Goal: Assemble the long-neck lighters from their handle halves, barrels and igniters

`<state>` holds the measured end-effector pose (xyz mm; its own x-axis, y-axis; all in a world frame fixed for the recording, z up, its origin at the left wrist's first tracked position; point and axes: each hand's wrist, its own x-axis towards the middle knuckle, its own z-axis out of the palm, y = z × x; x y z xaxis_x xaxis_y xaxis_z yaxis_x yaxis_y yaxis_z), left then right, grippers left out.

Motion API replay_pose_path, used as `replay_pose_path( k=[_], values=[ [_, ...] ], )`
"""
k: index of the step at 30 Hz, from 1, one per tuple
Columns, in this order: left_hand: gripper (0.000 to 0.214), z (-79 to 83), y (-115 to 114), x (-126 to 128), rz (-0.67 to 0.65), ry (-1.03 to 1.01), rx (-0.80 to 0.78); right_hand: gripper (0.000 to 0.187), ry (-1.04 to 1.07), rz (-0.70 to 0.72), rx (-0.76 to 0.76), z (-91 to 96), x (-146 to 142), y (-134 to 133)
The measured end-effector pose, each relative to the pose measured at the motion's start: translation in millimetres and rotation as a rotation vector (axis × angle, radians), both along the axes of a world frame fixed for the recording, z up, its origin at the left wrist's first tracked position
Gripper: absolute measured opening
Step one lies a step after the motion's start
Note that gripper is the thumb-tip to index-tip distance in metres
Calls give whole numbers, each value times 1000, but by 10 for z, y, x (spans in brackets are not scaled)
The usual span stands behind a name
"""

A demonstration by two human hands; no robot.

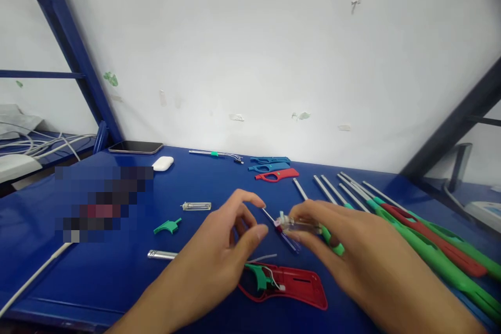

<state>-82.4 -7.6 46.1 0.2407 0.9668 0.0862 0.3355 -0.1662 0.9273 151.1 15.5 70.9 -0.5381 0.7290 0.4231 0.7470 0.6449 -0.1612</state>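
My right hand [344,240] pinches a clear lighter fuel tank [303,226] between thumb and fingers, its pale valve end pointing left. Just across from it is my left hand [230,240], thumb and forefinger curved apart with nothing visible between them. A screwdriver [289,241] with a purple handle lies between the hands, partly covered by the tank. Below them rests a red lighter shell half [301,284], its inside facing up, with a green trigger [258,277] and a white wire in it. A metal lighter tube [161,254] runs under my left wrist.
Another clear tank [198,206] and a loose green trigger [168,226] lie left. Red [277,174] and blue shell halves [270,167] sit near the wall. Several long green lighters [422,248] and metal tubes spread rightward. A phone [135,147] and white case [163,163] lie back left.
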Motion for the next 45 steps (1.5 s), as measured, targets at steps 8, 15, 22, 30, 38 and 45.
replay_pose_path(
  k=[8,15,22,30,38,45],
  values=[
    [14,-271,35,134,-88,528,196,17,-162,-7,-336,-75,165,4],
    [21,-308,64,124,-176,510,253,16,-198,-96,-427,-110,49,76],
    [24,-240,39,143,-165,507,220,20,-176,-33,-306,-145,36,70],
    [21,-236,31,144,-151,499,204,18,-204,-40,-262,-159,60,84],
    [22,-221,48,151,-154,497,221,19,-221,-98,-349,-141,22,56],
    [24,-210,30,159,-161,504,235,18,-259,-134,-447,-87,-30,47]
  ],
)
